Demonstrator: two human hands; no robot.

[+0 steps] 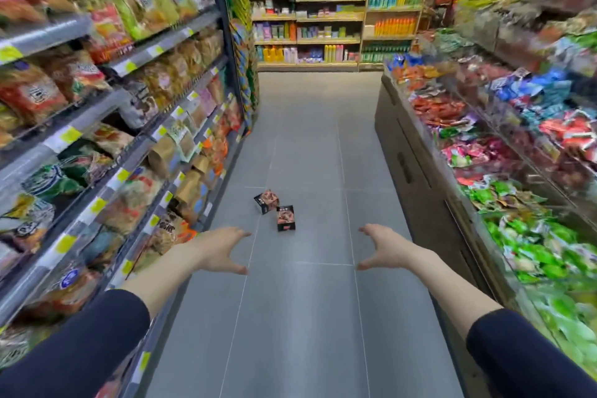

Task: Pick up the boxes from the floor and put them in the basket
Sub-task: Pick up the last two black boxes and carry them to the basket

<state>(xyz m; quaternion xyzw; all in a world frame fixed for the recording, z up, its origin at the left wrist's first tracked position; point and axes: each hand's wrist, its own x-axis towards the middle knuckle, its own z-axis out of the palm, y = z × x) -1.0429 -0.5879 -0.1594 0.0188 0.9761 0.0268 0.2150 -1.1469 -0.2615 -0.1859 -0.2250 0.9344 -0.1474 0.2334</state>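
Note:
Two small dark boxes with brown food pictures lie on the grey tiled floor of a shop aisle. One box (pixel 266 201) lies tilted, and the other box (pixel 286 218) stands just to its right, touching it or nearly so. My left hand (pixel 223 250) and my right hand (pixel 382 247) are stretched out in front of me, fingers spread and holding nothing. Both hands are nearer to me than the boxes, one on each side of them. No basket is in view.
Tall shelves (pixel 129 126) packed with snack bags line the left side of the aisle. A low counter (pixel 416 152) with bins of wrapped sweets runs along the right. More shelves (pixel 329 10) with bottles close the far end. The grey floor (pixel 307 317) runs between them.

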